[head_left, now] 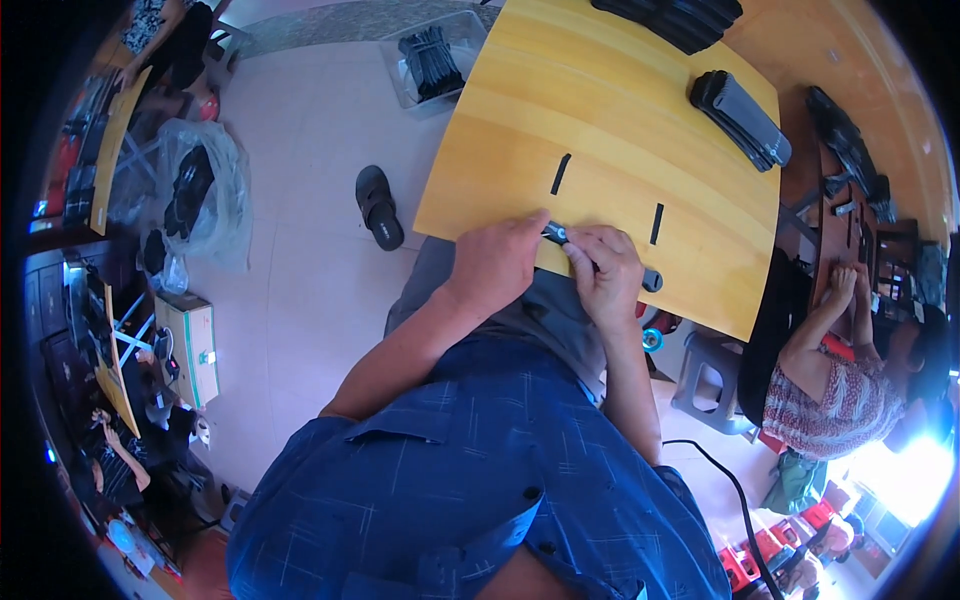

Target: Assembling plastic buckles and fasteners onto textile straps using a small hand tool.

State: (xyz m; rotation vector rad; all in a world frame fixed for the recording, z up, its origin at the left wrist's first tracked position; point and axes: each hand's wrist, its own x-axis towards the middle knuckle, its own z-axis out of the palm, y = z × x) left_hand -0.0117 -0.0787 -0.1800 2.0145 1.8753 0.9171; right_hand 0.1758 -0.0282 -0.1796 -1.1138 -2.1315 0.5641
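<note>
Both hands meet at a small dark piece (556, 233), right over the near edge of the wooden table (500, 150)!
And here's the right hand (607, 268), thumb and fingers pinching the piece, while the left hand (497, 258) curls in with its index fingertip at the piece's left end; whether it grips too, we cannot tell. A dark rounded end (652, 280) pokes out beyond the right hand at the table's near edge, its link to the piece hidden. Two black strips lie on the tabletop, a folded dark stack (740, 118) sits by the table's right edge, and a sandal (379, 208) rests on the floor left of the table.
</note>
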